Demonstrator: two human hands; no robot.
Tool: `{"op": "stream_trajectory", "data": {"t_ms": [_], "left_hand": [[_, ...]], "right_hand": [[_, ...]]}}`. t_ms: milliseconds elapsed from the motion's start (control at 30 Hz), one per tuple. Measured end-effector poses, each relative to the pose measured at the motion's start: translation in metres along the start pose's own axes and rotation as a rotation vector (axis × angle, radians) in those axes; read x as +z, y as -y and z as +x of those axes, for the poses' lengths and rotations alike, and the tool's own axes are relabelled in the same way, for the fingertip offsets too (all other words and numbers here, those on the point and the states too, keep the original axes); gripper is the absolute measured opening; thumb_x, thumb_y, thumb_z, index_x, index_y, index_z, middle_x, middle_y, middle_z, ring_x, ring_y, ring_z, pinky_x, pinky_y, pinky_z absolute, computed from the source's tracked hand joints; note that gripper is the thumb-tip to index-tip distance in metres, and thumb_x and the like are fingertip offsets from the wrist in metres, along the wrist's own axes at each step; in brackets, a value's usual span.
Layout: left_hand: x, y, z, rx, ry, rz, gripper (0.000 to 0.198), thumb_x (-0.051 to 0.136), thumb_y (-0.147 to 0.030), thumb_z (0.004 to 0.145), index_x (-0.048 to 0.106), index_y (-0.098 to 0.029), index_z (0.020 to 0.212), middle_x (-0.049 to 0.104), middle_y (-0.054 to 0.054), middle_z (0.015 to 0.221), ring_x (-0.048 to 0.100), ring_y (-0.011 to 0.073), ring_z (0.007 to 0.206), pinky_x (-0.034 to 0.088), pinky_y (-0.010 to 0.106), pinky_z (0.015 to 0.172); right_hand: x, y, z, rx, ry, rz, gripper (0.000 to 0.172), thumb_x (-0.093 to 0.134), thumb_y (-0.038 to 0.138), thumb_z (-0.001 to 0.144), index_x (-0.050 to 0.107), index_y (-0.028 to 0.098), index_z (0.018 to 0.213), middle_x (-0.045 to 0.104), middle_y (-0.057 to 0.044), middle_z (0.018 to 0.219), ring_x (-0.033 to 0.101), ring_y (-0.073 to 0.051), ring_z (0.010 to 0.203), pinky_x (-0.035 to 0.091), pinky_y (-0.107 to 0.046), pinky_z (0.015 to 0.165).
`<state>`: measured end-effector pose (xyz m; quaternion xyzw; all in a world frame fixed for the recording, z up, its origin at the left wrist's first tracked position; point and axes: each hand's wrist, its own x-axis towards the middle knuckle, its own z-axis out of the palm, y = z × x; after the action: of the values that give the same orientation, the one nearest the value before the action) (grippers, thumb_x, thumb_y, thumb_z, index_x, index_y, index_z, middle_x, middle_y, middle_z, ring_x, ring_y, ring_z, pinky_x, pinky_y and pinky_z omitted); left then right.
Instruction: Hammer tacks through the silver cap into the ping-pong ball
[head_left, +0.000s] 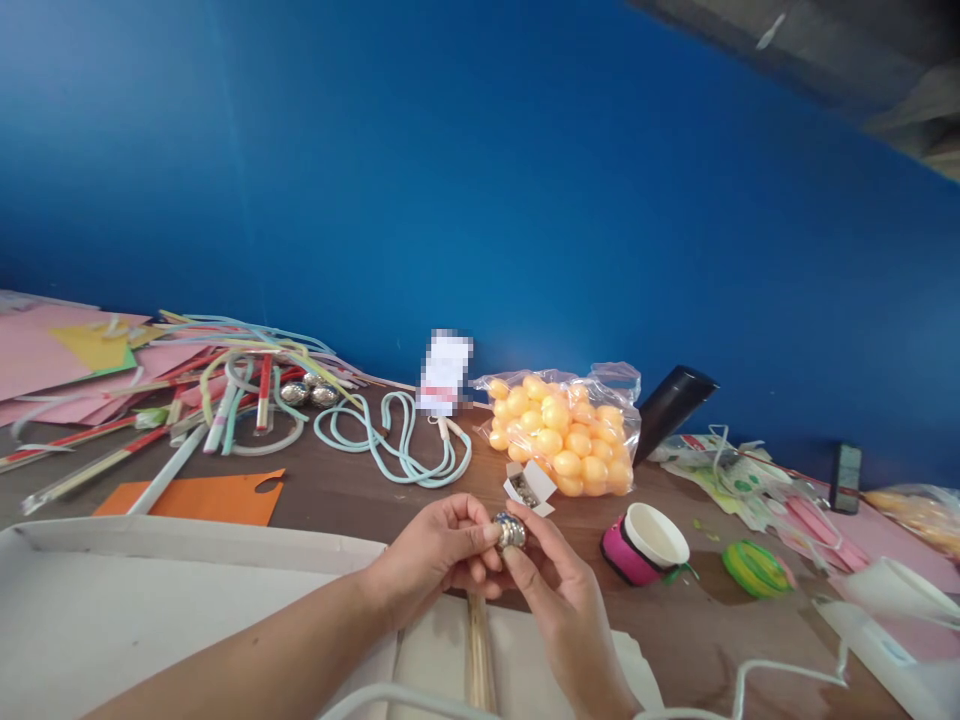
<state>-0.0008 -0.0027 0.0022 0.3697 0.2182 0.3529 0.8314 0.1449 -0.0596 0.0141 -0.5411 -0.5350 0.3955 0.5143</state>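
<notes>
A small, shiny silver ball (pixel 511 531) is held between both hands, above the near part of the table. My left hand (pixel 442 548) pinches its left side with thumb and forefinger, the other fingers curled in. On its right side, the thumb and forefinger of my right hand (pixel 556 590) close around it. Just behind the hands stands an open little white box (pixel 538 480) containing small metallic pieces. Below the hands lies a bundle of thin wooden sticks (pixel 480 660) on pale card (pixel 439 650).
A clear bag of orange balls (pixel 559 430) sits behind the box. Nearby are a white cup in a pink sleeve (pixel 652 540), a black cylinder (pixel 675 405) and blue cord (pixel 405 455). More silver balls (pixel 307 390), tubes and coloured paper crowd the left; a white tray (pixel 150 600) lies front left.
</notes>
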Motion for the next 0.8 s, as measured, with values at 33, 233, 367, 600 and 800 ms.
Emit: {"op": "stream_trajectory", "data": {"t_ms": [33,233,367,600,800], "left_hand": [[0.0,0.0,0.0,0.004,-0.005,-0.004,0.021,0.063,-0.029,0.075,0.048,-0.016,0.074,0.059,0.0,0.06,0.048,0.0052,0.046,0.05,0.026,0.056],[-0.001,0.001,0.003,0.085,-0.129,0.063,0.027,0.058,-0.041,0.077,0.048,-0.016,0.071,0.048,-0.004,0.054,0.041,0.0047,0.042,0.037,0.017,0.042],[0.0,0.003,0.005,0.132,-0.19,0.147,0.03,0.06,-0.045,0.074,0.053,-0.015,0.078,0.055,-0.001,0.064,0.051,0.0079,0.054,0.039,0.018,0.048],[0.0,0.009,0.006,0.079,-0.093,0.272,0.04,0.053,-0.051,0.076,0.056,-0.014,0.089,0.059,0.003,0.073,0.057,0.0121,0.062,0.043,0.023,0.055],[0.001,0.007,0.007,0.066,-0.038,0.372,0.038,0.051,-0.048,0.079,0.056,-0.013,0.094,0.059,0.004,0.075,0.058,0.0132,0.063,0.043,0.023,0.053]], "right_hand": [[0.001,0.001,0.0,0.011,-0.013,0.023,0.036,0.06,0.033,0.08,0.059,0.021,0.114,0.065,-0.007,0.105,0.06,-0.025,0.096,0.05,-0.034,0.083],[0.01,0.005,-0.002,0.098,0.0,0.211,0.042,0.061,0.035,0.08,0.055,0.021,0.119,0.067,-0.007,0.099,0.064,-0.023,0.079,0.055,-0.035,0.068],[0.009,0.002,-0.003,0.113,0.011,0.266,0.045,0.057,0.032,0.083,0.048,0.022,0.126,0.063,-0.008,0.108,0.062,-0.02,0.078,0.054,-0.035,0.067],[0.005,-0.008,0.001,0.152,0.024,0.276,0.033,0.056,0.034,0.084,0.054,0.021,0.114,0.063,-0.007,0.097,0.061,-0.018,0.074,0.052,-0.032,0.062],[0.003,-0.009,0.002,0.171,0.002,0.17,0.032,0.059,0.035,0.082,0.057,0.019,0.11,0.064,-0.003,0.082,0.056,-0.013,0.063,0.048,-0.025,0.054]]}}
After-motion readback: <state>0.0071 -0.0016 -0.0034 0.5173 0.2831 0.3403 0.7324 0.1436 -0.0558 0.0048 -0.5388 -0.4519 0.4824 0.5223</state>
